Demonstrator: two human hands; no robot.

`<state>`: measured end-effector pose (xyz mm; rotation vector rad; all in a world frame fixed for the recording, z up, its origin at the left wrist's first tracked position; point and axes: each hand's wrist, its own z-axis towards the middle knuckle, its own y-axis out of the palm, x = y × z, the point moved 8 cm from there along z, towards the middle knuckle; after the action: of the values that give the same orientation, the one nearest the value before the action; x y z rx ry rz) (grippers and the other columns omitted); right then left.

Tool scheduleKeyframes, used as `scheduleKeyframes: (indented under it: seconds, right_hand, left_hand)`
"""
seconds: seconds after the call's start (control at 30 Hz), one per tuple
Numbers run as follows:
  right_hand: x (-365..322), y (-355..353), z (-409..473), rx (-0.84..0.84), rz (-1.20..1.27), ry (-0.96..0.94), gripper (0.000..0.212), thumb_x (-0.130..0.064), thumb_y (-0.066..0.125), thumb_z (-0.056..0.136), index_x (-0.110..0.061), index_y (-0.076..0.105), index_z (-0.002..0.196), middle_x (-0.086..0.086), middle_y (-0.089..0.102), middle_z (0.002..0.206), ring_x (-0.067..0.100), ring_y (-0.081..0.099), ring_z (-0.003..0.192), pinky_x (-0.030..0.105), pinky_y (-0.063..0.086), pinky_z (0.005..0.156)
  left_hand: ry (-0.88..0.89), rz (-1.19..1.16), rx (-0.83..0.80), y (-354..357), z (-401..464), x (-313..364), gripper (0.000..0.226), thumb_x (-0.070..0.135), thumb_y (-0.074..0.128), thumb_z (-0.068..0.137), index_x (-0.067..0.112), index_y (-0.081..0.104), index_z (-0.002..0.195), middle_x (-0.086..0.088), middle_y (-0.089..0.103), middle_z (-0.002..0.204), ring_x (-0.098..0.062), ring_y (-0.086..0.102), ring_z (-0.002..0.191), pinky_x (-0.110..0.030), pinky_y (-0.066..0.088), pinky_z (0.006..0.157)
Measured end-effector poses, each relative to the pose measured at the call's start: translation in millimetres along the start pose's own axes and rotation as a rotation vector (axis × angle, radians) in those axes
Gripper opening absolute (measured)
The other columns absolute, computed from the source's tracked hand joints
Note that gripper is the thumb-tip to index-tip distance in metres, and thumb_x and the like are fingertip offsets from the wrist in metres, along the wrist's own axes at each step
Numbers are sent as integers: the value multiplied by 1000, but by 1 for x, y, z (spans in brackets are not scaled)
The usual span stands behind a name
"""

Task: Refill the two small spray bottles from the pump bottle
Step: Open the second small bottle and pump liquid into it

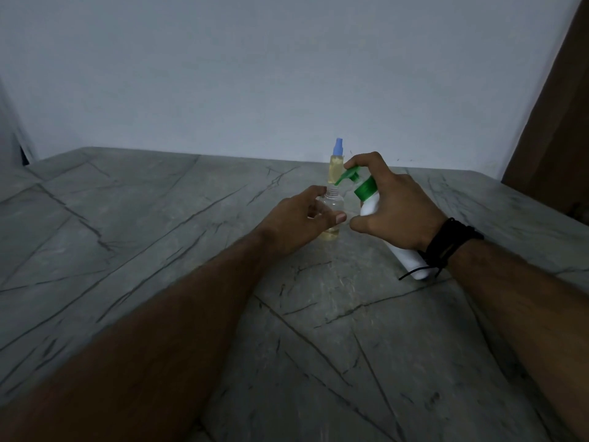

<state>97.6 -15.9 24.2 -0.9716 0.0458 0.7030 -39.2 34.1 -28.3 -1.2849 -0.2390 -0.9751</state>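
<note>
My left hand [298,215] grips the open bottle [331,207] standing on the table [159,218]. Right hand [395,208] grasps the pump bottle [371,199] tilted just right of it — green spout over the neck, finger on the pump. Capped bottle [336,165] stands just behind — part-full, yellow.

A grey marble surface [134,237] with dark crack-like veins runs back to a plain pale wall [255,65]. A brown wooden panel [561,122] stands at the right edge. The light is dim.
</note>
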Motion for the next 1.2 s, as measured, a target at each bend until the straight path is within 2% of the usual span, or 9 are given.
scheduleKeyframes:
  seconds: [0.17, 0.27, 0.37, 0.63, 0.83, 1.07, 1.2]
  right_hand:
    - [0, 0, -1, -3, -3, -2, 75, -22, 77, 67, -34, 41, 131, -9, 56, 66, 7, 55, 60, 16, 36, 54]
    - [-1, -1, -1, 0, -7, -3, 77, -22, 77, 68, -35, 40, 134, -7, 57, 67, 10, 56, 60, 20, 38, 55]
    - [-1, 0, 0, -5, -3, -5, 75, -22, 77, 67, -34, 40, 131, -6, 57, 69, 13, 57, 61, 23, 39, 56]
    - [1, 0, 0, -1, -9, 4, 78, -22, 77, 67, -36, 39, 133, -8, 58, 70, 9, 57, 61, 22, 39, 55]
    - [0, 1, 0, -9, -2, 11, 73, -23, 77, 66, -36, 40, 128, -3, 60, 71, 16, 59, 62, 29, 46, 57]
    - [0, 0, -1, -1, -5, 12, 78, -23, 76, 67, -38, 39, 134, -9, 57, 69, 7, 56, 61, 22, 38, 56]
    - [-1, 0, -1, -8, 2, 10, 75, -22, 77, 67, -37, 40, 131, -8, 58, 69, 11, 57, 62, 25, 41, 57]
  left_hand:
    - [5, -7, -5, -1, -2, 2, 60, 52, 61, 88, 27, 42, 139, 10, 64, 117, -3, 52, 103, -21, 38, 83]
    - [-3, -8, -10, 0, -2, 1, 59, 53, 61, 88, 28, 43, 138, 13, 62, 111, -5, 54, 106, -21, 38, 82]
    - [-5, -3, -15, 0, -2, 3, 60, 52, 60, 88, 27, 41, 139, 9, 63, 119, -4, 52, 105, -22, 38, 84]
    - [-9, -14, -24, 0, -3, 4, 60, 51, 60, 89, 25, 41, 140, 6, 64, 122, -13, 55, 117, -25, 40, 90]
    - [-3, -13, -11, 0, -2, 2, 61, 53, 61, 87, 27, 42, 139, 6, 64, 121, -12, 57, 114, -25, 42, 89]
    - [5, -15, -14, 0, -2, 2, 61, 53, 60, 88, 26, 42, 140, 9, 65, 116, -9, 56, 111, -27, 43, 91]
    - [7, -14, -8, 0, -1, 1, 60, 53, 61, 87, 27, 43, 138, 9, 65, 117, -7, 56, 109, -26, 44, 91]
